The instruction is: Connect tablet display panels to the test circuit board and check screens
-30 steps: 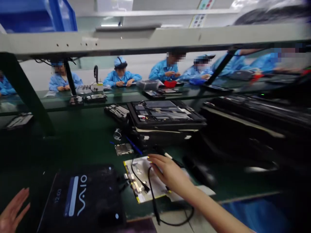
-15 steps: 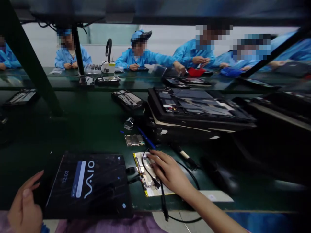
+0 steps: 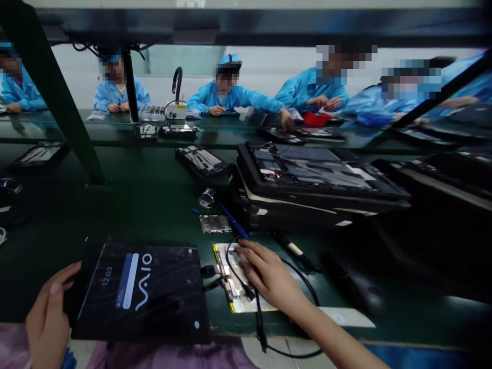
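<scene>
A lit screen panel [image 3: 157, 292] lies at the front of the bench, showing a VAIO logo and 12:03, its right edge joined by short dark ribbon cables to a pale, yellow-edged board [image 3: 239, 302]. My left hand [image 3: 48, 312] is beside the panel's left edge, fingers stretched out; whether the fingertips touch it is unclear. My right hand [image 3: 271, 274] lies over the board with its fingers extended and apart. Around those fingers loops a thin black cable [image 3: 259, 328], whose plug rests on the board.
Beyond the board lie a small circuit board [image 3: 215, 223], a blue pen [image 3: 233, 219] and a shiny round metal piece [image 3: 206, 198]. Stacked black trays [image 3: 292, 205] stand at right, with a computer mouse [image 3: 357, 287] nearer me. Several co-workers in blue sit across the bench under a shelf.
My left hand has come slightly nearer the panel's left edge. My right hand keeps its place on the board. The whole view has shifted a little.
</scene>
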The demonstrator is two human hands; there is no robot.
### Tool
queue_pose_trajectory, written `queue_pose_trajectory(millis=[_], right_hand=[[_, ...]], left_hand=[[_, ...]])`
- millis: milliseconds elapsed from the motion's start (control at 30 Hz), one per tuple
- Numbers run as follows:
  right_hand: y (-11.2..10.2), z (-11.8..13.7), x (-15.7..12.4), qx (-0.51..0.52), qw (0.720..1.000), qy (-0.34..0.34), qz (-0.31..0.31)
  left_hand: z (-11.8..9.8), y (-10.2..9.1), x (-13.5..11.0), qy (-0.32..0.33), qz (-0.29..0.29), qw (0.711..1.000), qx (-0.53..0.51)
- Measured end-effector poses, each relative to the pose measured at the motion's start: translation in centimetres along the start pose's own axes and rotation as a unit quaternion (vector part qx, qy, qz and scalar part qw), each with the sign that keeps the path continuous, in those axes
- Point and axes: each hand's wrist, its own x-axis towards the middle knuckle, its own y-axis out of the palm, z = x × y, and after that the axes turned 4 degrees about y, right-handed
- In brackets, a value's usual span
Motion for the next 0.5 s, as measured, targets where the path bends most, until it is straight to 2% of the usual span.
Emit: queue_pose_trajectory(millis=[100, 167, 300, 400, 500], right_hand=[[0.0, 0.0, 0.0, 0.008, 1.0, -0.005, 0.002], [0.1, 0.0, 0.0, 0.014, 1.0, -0.001, 0.005], [0.4, -0.1, -0.2, 0.021, 1.0, 0.008, 0.005], [0.4, 0.0, -0.1, 0.023, 1.0, 0.012, 0.008], [0.2, 0.1, 0.0, 0.028, 0.999, 0.01, 0.011]], left_hand=[[-0.8, 0.0, 0.5, -0.042, 0.038, 0.998, -0.042], [-1.2, -0.1, 0.5, -0.021, 0.055, 0.998, -0.039], [-3.1, 0.0, 0.2, 0.081, 0.085, 0.993, 0.004], [-4.9, 0.3, -0.3, 0.163, 0.121, 0.979, 0.027], [-5.9, 0.6, -1.0, 0.22, 0.147, 0.964, 0.037]])
